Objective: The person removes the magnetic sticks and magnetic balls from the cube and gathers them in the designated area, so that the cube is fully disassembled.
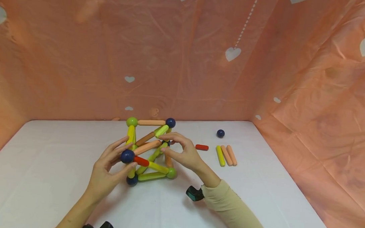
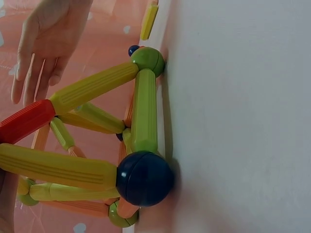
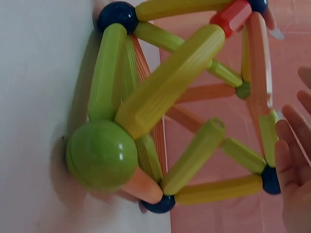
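Left hand (image 1: 106, 170) is pinching the blue ball (image 1: 127, 156), stick frame (image 1: 151, 176) between both hands. Right hand (image 1: 187, 154) is spread by the peach stick (image 1: 147, 147), can't tell if touching. Looks like stick-joining; next move probably needs that ball held steady.

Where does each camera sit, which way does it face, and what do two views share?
Head: on the head, facing forward and down at the frame on the table; left hand, right hand and forearms show.
Left wrist: on that wrist, facing the frame, picture turned sideways; right hand and a sliver of left hand show.
Right wrist: on that wrist, facing the frame, also sideways; right hand and a left fingertip show.
Both wrist views share the frame's red stick.
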The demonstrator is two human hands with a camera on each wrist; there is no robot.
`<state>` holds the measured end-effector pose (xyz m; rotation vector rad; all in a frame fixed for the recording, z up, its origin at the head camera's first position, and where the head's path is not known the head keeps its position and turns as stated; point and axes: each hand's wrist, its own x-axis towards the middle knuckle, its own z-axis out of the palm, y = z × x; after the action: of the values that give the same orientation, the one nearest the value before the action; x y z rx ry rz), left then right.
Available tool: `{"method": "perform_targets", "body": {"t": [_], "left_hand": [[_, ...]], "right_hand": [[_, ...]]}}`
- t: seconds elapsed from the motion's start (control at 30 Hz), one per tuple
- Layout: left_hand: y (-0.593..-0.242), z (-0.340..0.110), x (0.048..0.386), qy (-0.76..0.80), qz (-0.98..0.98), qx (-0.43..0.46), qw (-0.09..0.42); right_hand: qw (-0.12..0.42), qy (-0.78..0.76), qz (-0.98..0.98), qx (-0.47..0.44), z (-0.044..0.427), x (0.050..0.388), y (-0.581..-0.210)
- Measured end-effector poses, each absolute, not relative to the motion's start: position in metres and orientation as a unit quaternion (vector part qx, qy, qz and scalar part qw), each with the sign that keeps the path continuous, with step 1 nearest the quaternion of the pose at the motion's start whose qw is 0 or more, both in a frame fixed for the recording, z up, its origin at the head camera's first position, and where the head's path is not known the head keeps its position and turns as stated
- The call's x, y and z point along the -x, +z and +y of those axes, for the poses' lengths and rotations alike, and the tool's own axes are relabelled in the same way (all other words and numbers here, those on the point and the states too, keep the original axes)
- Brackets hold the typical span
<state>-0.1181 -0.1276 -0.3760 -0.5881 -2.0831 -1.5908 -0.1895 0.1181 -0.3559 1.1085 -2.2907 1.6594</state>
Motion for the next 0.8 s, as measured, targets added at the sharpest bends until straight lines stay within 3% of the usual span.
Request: {"method": "perform_targets", "body": {"t": [0.33, 0.8], "left_hand": [[-0.376, -0.131, 0.119, -0.565, -0.749, 0.224, 0.262], [-0.378, -0.132, 0.119, -0.568, -0.749, 0.220, 0.260]], "right_hand": [[0.057, 0.509, -0.759, -0.402, 0.103, 0.186, -0.353], [0.084, 0.408, -0.799, -0.435, 0.087, 0.183, -0.353]]}}
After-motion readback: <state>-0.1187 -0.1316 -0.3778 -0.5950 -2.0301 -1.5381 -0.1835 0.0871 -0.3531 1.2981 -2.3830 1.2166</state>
